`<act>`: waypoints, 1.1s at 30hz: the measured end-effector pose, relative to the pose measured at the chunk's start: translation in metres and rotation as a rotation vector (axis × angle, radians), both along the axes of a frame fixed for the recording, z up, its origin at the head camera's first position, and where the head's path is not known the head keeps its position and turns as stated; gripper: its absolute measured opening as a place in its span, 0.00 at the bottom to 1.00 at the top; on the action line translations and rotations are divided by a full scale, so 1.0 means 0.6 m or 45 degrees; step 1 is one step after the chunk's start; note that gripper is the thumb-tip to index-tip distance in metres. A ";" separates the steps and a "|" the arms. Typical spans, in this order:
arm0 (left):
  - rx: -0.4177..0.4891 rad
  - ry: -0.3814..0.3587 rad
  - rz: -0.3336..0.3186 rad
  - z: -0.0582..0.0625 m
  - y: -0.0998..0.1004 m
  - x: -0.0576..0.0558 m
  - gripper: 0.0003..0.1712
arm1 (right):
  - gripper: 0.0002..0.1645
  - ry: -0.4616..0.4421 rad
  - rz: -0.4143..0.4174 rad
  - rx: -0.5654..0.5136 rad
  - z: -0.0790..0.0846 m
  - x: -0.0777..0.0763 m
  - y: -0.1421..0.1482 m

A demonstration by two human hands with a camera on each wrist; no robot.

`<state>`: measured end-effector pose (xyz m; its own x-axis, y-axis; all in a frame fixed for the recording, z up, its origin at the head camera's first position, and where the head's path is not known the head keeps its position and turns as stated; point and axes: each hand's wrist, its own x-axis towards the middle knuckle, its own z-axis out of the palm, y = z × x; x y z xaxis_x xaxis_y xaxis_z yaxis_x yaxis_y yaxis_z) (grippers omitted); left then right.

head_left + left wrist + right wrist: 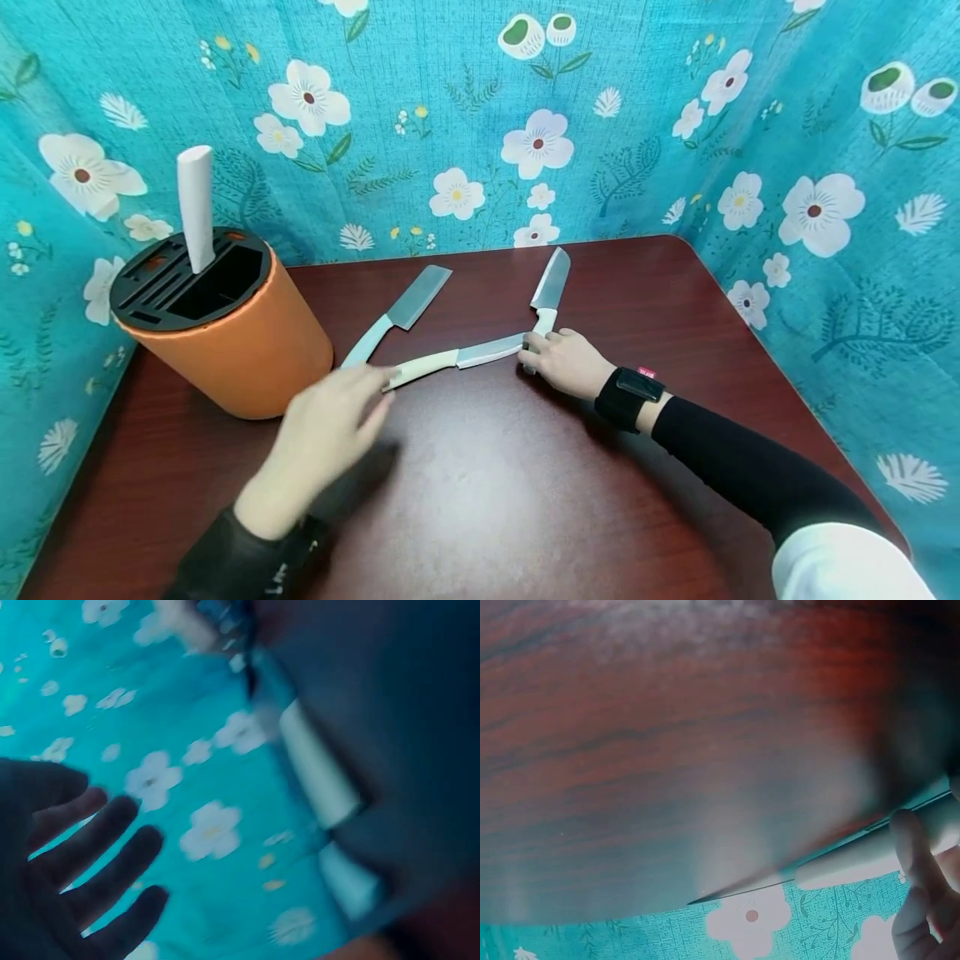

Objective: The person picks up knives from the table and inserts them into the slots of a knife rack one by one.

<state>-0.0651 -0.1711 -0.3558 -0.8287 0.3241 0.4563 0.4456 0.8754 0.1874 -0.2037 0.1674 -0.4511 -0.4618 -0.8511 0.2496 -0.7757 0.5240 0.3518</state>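
Observation:
My right hand point(570, 362) grips the pale handle of a small knife point(552, 279) on the table, its blade pointing away. In the right wrist view the fingers point(911, 844) lie on that handle. A second knife point(491, 351) with a cream handle lies crosswise, its blade tip close to the right hand. My left hand point(330, 429) hovers by this cream handle, and the left wrist view shows its fingers point(112, 832) spread, holding nothing. A cleaver point(422, 296) with a light blue handle point(349, 881) lies just behind, its handle end partly hidden by the left hand.
An orange knife block point(300, 350) with a black slotted top point(142, 283) stands at the left. One white handle point(197, 208) sticks up from it. The dark red-brown table point(465, 492) ends at a blue flowered curtain point(450, 100) behind and at the sides.

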 end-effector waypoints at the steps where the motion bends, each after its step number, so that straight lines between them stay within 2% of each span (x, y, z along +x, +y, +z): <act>1: -0.014 -0.075 0.008 -0.018 0.008 0.004 0.08 | 0.07 -0.007 0.004 0.000 0.001 0.000 0.000; 3: -0.018 -0.219 0.032 -0.049 0.021 0.013 0.03 | 0.07 -0.022 0.014 -0.002 0.000 0.000 0.001; 5: -0.010 -0.330 0.052 -0.073 0.032 0.023 0.06 | 0.07 -0.036 0.024 -0.008 0.001 -0.001 -0.001; 7: -0.020 -0.381 0.055 -0.092 0.042 0.032 0.09 | 0.08 -0.029 0.034 -0.019 0.003 -0.001 -0.002; 9: -0.052 -0.374 0.037 -0.105 0.052 0.041 0.10 | 0.09 -0.002 0.038 -0.031 0.009 -0.002 -0.002; 12: -0.103 -0.334 0.029 -0.116 0.062 0.047 0.08 | 0.11 0.033 0.033 -0.042 0.028 0.000 0.000; 14: -0.109 -0.335 0.031 -0.117 0.065 0.049 0.05 | 0.15 0.018 0.016 -0.061 0.047 0.005 0.000; 18: -0.053 -0.432 0.011 -0.111 0.063 0.047 0.03 | 0.26 -0.091 -0.048 -0.134 0.100 0.025 -0.003; 22: 0.052 -0.449 -0.048 -0.086 0.049 0.039 0.06 | 0.26 -0.149 -0.068 -0.268 0.165 0.056 -0.013; 25: 0.102 -0.358 -0.108 -0.053 0.036 0.026 0.08 | 0.20 -0.177 -0.037 -0.429 0.214 0.081 -0.023; 28: 0.184 -0.272 -0.189 -0.003 0.030 0.013 0.11 | 0.19 -0.271 0.001 -0.603 0.260 0.101 -0.033; 33: 0.417 -0.210 -0.358 0.093 0.046 0.002 0.21 | 0.16 -0.617 0.048 -0.819 0.319 0.124 -0.049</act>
<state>-0.0639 -0.1436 -0.3001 -0.7993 0.4077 0.4414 0.5983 0.6078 0.5222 -0.1293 0.1380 -0.2597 -0.6181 -0.6258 0.4757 -0.7859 0.4798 -0.3900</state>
